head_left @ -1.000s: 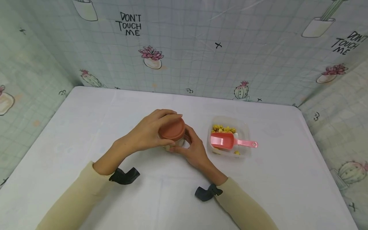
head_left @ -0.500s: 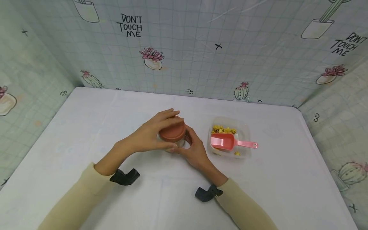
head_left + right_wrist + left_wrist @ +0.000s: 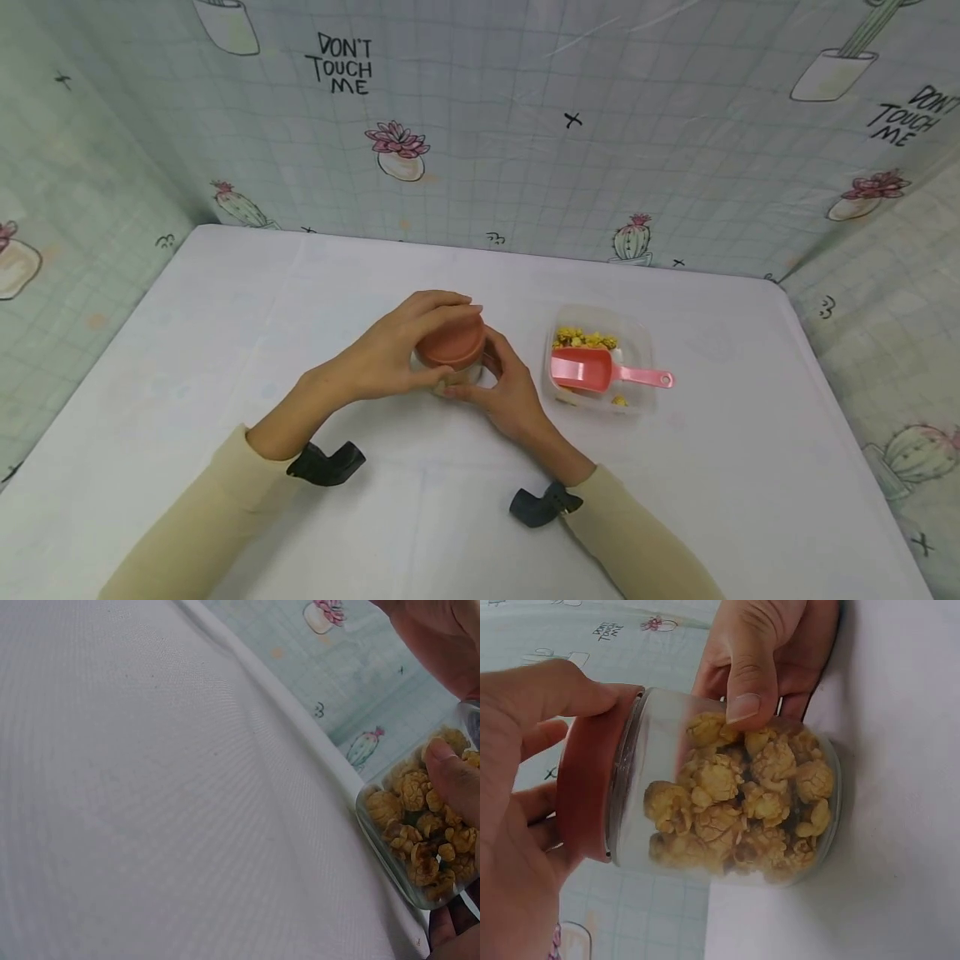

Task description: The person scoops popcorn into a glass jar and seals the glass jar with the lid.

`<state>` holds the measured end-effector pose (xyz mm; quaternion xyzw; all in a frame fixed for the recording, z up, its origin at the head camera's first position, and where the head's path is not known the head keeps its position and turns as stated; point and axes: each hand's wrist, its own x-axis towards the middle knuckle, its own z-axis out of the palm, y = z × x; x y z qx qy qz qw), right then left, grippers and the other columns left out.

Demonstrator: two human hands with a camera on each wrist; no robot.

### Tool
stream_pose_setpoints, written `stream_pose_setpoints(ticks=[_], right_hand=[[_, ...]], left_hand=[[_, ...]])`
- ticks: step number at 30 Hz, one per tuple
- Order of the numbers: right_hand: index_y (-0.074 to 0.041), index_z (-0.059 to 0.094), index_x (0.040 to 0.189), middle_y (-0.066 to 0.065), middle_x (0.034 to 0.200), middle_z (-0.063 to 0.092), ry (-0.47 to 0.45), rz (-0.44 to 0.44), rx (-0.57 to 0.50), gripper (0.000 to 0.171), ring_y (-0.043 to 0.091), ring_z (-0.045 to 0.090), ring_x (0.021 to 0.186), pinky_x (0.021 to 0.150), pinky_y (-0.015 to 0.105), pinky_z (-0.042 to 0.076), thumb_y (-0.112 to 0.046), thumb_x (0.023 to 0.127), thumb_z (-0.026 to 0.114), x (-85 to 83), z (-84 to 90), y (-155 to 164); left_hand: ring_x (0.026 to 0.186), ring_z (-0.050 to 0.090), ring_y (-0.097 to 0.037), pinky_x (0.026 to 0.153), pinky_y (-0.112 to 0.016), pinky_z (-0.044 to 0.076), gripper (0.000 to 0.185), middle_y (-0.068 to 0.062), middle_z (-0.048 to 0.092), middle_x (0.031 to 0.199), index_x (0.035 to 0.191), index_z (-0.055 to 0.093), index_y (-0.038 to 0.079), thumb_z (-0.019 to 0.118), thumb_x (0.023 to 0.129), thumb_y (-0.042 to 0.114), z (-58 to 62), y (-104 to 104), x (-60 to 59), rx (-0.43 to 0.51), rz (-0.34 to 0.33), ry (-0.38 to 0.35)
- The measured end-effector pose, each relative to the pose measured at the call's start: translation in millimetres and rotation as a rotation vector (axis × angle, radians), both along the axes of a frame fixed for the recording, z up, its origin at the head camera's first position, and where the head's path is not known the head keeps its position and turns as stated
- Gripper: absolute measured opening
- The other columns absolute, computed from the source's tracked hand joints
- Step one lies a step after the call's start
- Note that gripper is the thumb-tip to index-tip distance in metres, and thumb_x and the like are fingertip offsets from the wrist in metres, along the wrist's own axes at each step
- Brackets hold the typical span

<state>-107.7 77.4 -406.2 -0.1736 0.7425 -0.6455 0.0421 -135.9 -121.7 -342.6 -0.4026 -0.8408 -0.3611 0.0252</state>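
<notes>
A clear jar (image 3: 739, 874) of caramel popcorn (image 3: 718, 825) stands upright on the white table, topped by an orange-brown lid (image 3: 452, 343). My left hand (image 3: 393, 346) grips that lid from above and the left, its thumb on the near side and its fingers over the far side. Lower down, my right hand (image 3: 513, 396) holds the jar's glass body from the right, thumb in front. In the left wrist view the lid (image 3: 592, 780) sits on the jar's mouth. Only part of the jar (image 3: 420, 896) shows in the right wrist view.
To the right of the jar is a clear plastic container (image 3: 637, 333) with some popcorn (image 3: 583, 337) in it. A pink scoop (image 3: 585, 368) lies across it, its handle sticking out over the right rim. Patterned cloth walls surround the table (image 3: 712, 467).
My left fingers lift and spread slightly at half a second ago, then settle back round the lid. My right hand stays on the jar, and the container and scoop have not moved.
</notes>
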Motion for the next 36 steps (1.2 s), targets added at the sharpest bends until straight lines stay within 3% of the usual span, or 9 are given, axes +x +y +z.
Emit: stream_pose_setpoints(ticks=[5,9,12,16,20,25,32,36], right_hand=[[-0.022,0.038,0.144,-0.004,0.138,0.047,0.014,-0.005,-0.002,0.085,0.013,0.046,0.126,0.106,0.028,0.036,-0.012,0.074,0.084,-7.8,-21.1,1.9],[-0.027,0.038,0.144,-0.009,0.14,0.045,0.025,0.0,0.007,0.084,0.01,0.046,0.126,0.107,0.027,0.035,-0.015,0.075,0.083,-9.6,-26.7,2.3],[-0.03,0.038,0.144,-0.011,0.14,0.045,0.023,0.004,0.003,0.083,0.009,0.046,0.125,0.107,0.027,0.035,-0.014,0.076,0.083,-9.8,-26.5,1.6],[-0.034,0.038,0.143,-0.013,0.139,0.045,0.025,0.005,-0.003,0.084,0.008,0.046,0.125,0.107,0.027,0.035,-0.015,0.075,0.083,-11.9,-30.2,1.1],[-0.033,0.038,0.143,-0.014,0.138,0.046,0.009,0.001,0.01,0.084,0.007,0.045,0.126,0.107,0.027,0.035,-0.015,0.075,0.083,-9.9,-25.0,1.5],[-0.019,0.039,0.144,-0.005,0.137,0.048,0.006,0.005,-0.013,0.082,0.013,0.045,0.126,0.107,0.033,0.035,-0.007,0.075,0.082,-3.1,-6.8,2.7],[-0.009,0.037,0.144,0.003,0.139,0.047,0.016,0.011,0.006,0.082,0.018,0.046,0.126,0.108,0.035,0.035,-0.005,0.076,0.081,1.0,4.4,2.2],[-0.008,0.037,0.145,0.005,0.141,0.045,0.006,0.016,0.007,0.08,0.019,0.045,0.127,0.108,0.035,0.035,-0.005,0.078,0.08,1.3,4.9,1.4]], left_hand=[[0.138,0.027,-0.021,0.101,-0.044,0.042,0.074,-0.004,0.035,0.147,0.144,0.043,0.017,0.078,0.078,0.019,-3.7,1.1,-0.4,-0.014,-0.019,0.026],[0.133,0.031,-0.024,0.1,-0.046,0.041,0.089,-0.006,0.039,0.143,0.145,0.04,0.016,0.083,0.072,0.043,-7.7,3.7,-1.9,-0.049,0.082,0.128],[0.123,0.038,-0.025,0.093,-0.045,0.046,0.097,-0.009,0.046,0.134,0.144,0.041,0.014,0.084,0.066,0.051,-8.9,5.8,-3.2,-0.089,0.165,0.203],[0.117,0.042,-0.024,0.088,-0.043,0.049,0.092,-0.009,0.05,0.126,0.143,0.043,0.014,0.083,0.068,0.049,-9.1,6.2,-4.0,-0.073,0.169,0.223],[0.125,0.039,-0.023,0.098,-0.042,0.043,0.083,-0.005,0.048,0.134,0.144,0.042,0.015,0.081,0.076,0.039,-8.6,2.6,-3.8,-0.03,0.072,0.178],[0.132,0.034,-0.022,0.106,-0.042,0.036,0.078,-0.003,0.042,0.143,0.146,0.038,0.013,0.078,0.081,0.029,-8.2,-0.7,-3.0,-0.03,0.001,0.146],[0.13,0.036,-0.022,0.099,-0.042,0.043,0.087,-0.005,0.042,0.142,0.145,0.041,0.015,0.081,0.074,0.045,-11.4,7.6,-0.8,-0.052,0.118,0.159],[0.124,0.039,-0.023,0.094,-0.04,0.047,0.082,-0.007,0.046,0.134,0.142,0.044,0.012,0.081,0.076,0.042,-13.5,12.9,1.1,-0.069,0.162,0.186]])
